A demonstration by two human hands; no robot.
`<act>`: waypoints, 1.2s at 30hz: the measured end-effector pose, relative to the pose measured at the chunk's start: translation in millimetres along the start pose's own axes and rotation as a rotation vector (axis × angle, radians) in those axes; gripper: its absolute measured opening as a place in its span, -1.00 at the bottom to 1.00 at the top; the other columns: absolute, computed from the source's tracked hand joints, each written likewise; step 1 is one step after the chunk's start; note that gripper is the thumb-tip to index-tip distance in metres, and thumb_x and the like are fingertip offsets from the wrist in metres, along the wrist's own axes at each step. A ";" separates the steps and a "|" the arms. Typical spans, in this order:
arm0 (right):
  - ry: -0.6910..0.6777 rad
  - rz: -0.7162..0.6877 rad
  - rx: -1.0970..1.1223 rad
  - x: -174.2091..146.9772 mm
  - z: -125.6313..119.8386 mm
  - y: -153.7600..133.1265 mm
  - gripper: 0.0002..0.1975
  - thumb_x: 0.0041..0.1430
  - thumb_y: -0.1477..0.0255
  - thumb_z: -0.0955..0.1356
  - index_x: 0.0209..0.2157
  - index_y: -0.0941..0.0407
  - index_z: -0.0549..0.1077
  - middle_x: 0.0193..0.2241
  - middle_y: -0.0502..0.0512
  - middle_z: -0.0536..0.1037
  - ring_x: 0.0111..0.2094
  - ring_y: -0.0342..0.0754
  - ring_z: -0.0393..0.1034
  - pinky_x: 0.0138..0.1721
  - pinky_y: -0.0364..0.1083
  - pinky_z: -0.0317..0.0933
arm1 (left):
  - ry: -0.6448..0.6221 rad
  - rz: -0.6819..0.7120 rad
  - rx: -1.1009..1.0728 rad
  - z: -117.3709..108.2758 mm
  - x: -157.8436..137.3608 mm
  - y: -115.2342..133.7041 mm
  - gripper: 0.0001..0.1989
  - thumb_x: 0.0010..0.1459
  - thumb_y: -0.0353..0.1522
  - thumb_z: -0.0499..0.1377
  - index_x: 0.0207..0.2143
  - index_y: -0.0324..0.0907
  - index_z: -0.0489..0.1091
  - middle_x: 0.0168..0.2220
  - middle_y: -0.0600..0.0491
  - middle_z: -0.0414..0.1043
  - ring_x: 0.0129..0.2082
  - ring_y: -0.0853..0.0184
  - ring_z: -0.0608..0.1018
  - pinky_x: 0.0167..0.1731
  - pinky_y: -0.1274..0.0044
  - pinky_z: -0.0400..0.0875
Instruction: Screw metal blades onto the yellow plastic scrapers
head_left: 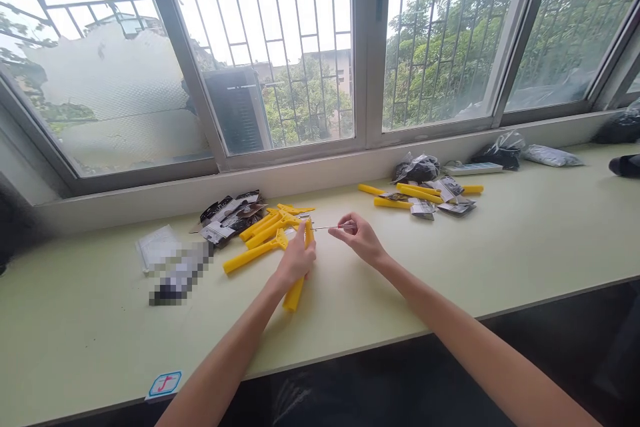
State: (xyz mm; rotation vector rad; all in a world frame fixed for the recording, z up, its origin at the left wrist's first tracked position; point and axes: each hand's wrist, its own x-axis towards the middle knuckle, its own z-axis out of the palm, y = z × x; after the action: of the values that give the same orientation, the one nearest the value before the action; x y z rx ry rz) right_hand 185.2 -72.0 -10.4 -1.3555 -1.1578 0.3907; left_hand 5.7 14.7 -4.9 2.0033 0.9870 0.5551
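Note:
My left hand (299,257) is closed around a yellow plastic handle (294,296), whose lower end sticks out below the fist. In my right hand (363,238) is a screwdriver (345,227) with a thin metal shaft, pinched between the fingers. Its shaft points left and its tip meets the upper part of the yellow handle. Just left of my left hand lie several more yellow handles (253,257) with forked heads, close together on the table. What the screwdriver's tip sits in is too small to make out.
Black and white packets (233,213) lie behind the yellow handles, with a clear plastic bag (157,248) further left. At the back right are yellow tubes (419,193) with small packets and a dark bag (416,168). The pale green table (525,240) runs under a window.

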 end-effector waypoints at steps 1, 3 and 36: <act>0.003 0.015 -0.031 -0.2 0.1 0.2 -0.51 0.06 -0.08 0.42 -0.42 0.07 0.35 -0.57 -0.07 0.34 -0.52 -0.11 0.17 -0.46 -0.11 0.07 | -0.002 0.000 0.000 0.0 -0.1 0.2 -0.34 0.36 -0.31 -0.02 0.42 0.03 -0.22 -0.42 0.15 0.35 -0.72 0.48 0.34 -0.75 0.66 0.29; -0.006 0.029 -0.088 -0.1 0.1 1.3 -0.45 0.17 -0.12 0.32 -0.55 0.07 0.29 -0.62 -0.07 0.27 -0.55 -0.12 0.11 -0.47 -0.09 0.02 | -0.002 -0.001 -0.007 0.0 -0.5 1.4 -0.35 0.37 -0.27 -0.02 0.42 0.02 -0.20 -0.42 0.15 0.34 -0.74 0.48 0.33 -0.75 0.66 0.28; 0.034 -0.072 -0.008 -1.2 4.9 -1.3 -0.60 0.21 0.00 0.33 -0.24 0.07 0.47 -0.38 0.04 0.51 -0.39 -0.05 0.35 -0.35 -0.08 0.22 | 0.066 -0.019 -0.048 1.7 -3.4 10.5 -0.69 0.43 -0.16 -0.20 0.12 -0.03 0.10 -0.48 0.15 0.32 -0.76 0.48 0.31 -0.75 0.67 0.25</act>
State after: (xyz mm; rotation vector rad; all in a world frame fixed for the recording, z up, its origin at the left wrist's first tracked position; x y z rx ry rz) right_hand 180.2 -70.6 -10.7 -1.3189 -1.1781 0.3101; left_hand 9.4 7.4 2.7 1.9427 1.0221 0.6329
